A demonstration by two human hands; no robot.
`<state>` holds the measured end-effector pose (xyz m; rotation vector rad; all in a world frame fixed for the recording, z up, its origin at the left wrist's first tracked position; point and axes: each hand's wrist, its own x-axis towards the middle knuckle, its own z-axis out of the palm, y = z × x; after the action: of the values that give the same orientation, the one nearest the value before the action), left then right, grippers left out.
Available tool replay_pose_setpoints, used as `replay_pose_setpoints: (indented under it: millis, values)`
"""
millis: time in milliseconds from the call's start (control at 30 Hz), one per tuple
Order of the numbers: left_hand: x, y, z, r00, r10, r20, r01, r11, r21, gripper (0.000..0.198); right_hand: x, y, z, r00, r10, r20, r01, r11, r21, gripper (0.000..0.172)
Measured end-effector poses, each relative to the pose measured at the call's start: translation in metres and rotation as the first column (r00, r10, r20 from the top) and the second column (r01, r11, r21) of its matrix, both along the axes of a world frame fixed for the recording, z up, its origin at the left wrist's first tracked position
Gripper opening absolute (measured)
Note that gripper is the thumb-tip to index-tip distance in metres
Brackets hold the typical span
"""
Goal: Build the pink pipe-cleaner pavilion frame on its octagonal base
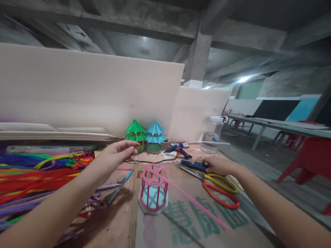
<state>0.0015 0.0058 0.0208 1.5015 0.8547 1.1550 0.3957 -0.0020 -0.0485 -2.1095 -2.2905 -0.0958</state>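
My left hand (pixel 122 152) is raised left of centre, thumb and fingers pinched together; whatever may be between them is too small to make out. At the right, my right hand (pixel 221 166) has its fingers closed on the end of a dark blue utility knife (pixel 193 165). Scissors (pixel 219 194) with one yellow and one red handle lie just below that hand. Between both hands stands a small pink pipe-cleaner frame (pixel 155 172) on a light blue octagonal base (pixel 154 198). A long pink pipe cleaner (pixel 196 203) slants from its top toward the lower right.
Behind are a green pagoda model (pixel 134 131), a blue one (pixel 155 132), a blue glue gun (pixel 178 148) and a clear water bottle (pixel 211 136). Colourful pipe cleaners (pixel 33 182) pile up at left, near a blue pen (pixel 120 186). Printed cardboard (pixel 181 186) covers the table.
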Motion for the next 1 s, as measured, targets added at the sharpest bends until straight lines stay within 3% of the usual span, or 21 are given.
replay_pose_setpoints:
  millis: [167,400,600,1000]
  values:
    - [0.001,-0.003,0.001,1.0,-0.024,0.0,0.024,1.0,0.018,0.035,-0.006,-0.002,0.003,1.0,0.013,0.012,-0.012,0.998,-0.059,0.04]
    - [0.001,-0.007,0.003,0.998,0.016,-0.06,-0.014,0.999,0.03,0.039,-0.011,-0.004,0.006,0.999,-0.018,0.042,0.02,0.998,-0.066,0.039]
    - [0.002,-0.002,-0.002,0.998,0.023,-0.064,-0.02,0.999,0.039,0.037,-0.018,-0.007,0.01,0.995,-0.05,0.082,0.057,0.995,-0.077,0.03]
    - [0.002,0.009,-0.012,0.998,0.054,-0.044,-0.05,0.995,0.09,0.034,-0.029,-0.011,0.008,0.995,-0.051,0.083,0.055,0.997,-0.052,0.033]
